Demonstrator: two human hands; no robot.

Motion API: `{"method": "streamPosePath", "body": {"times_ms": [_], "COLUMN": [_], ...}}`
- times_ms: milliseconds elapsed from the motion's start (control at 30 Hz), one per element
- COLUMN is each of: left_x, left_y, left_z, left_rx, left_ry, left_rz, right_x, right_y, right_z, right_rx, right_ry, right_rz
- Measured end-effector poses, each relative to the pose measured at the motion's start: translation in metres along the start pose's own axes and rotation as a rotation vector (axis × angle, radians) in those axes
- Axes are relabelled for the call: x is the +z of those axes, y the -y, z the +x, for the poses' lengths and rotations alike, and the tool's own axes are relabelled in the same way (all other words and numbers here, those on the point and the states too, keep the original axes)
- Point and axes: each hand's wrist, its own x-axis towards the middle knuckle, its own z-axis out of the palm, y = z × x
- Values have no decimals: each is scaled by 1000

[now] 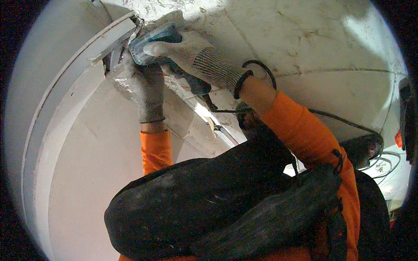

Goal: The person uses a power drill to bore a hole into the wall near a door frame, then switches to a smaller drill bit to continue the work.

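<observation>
A blue corded power tool (146,47) with a dark handle is held up at the far left, against the end of a grey metal rail; its exact kind I cannot make out. My right hand (187,48), in a light knit glove, is closed over its body with the thumb along the near side. Just below, my left hand (147,85), gloved too, presses up against the tool's front end with curled fingers, partly hidden by it. Crumpled shiny film or foil (119,80) lies beside the left hand. The tool's working tip is hidden.
A curved grey metal rail (65,74) runs down the left side. The tool's black cord (344,122) passes behind my right forearm toward loose cable loops at right. My bent knee (156,195) fills the lower middle. A bright slot with a rod (226,134) opens beyond it.
</observation>
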Motion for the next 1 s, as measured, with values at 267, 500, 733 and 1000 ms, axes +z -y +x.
{"method": "streamPosePath", "body": {"times_ms": [267, 500, 733, 1000], "left_x": [3, -12, 3, -3], "left_y": [-2, -6, -3, -7], "left_z": [2, 5, 1, 2], "left_rx": [-37, -50, -35, -16], "left_ry": [12, 40, 17, 7], "left_rz": [13, 16, -29, 28], "right_x": [6, 9, 6, 7], "right_y": [-9, -7, -13, 0], "right_z": [18, 18, 22, 22], "right_rx": [-184, -248, -282, 13], "right_ry": [-115, -141, -145, -94], "right_rz": [-65, -49, -105, -87]}}
